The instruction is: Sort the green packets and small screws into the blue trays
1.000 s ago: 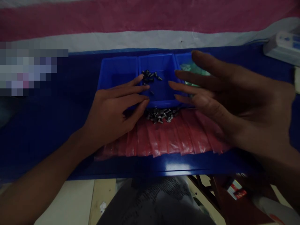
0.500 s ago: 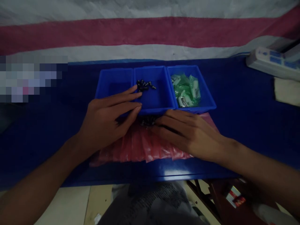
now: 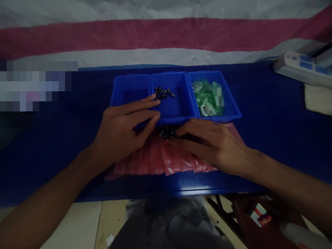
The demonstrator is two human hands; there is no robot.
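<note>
My left hand [image 3: 127,126] reaches over the front of the middle blue bin [image 3: 178,107], its fingers stretched out and partly spread. Its thumb and index tips come together near the bin's front rim, with nothing visible between them. Several small black screws [image 3: 163,92] lie in that bin beside the fingertips. In front of the bins, a pile of black screws [image 3: 167,131] rests on pink plastic bags [image 3: 160,159]. My right hand [image 3: 210,141] is at the right side of this pile, its fingers bent and its thumb apart from them. No held screw can be seen there.
The left blue bin [image 3: 132,86] joins the middle one. Green bags with small metal and white parts [image 3: 207,98] fill much of the right bin [image 3: 233,110]. A white power strip [image 3: 298,65] and a pale cloth-like piece [image 3: 317,98] lie at the right.
The view has shifted slightly, so the bins appear a little farther right. My right fingers have drawn back slightly from the screw pile; more of it shows. My left hand keeps its place by the bin.
</note>
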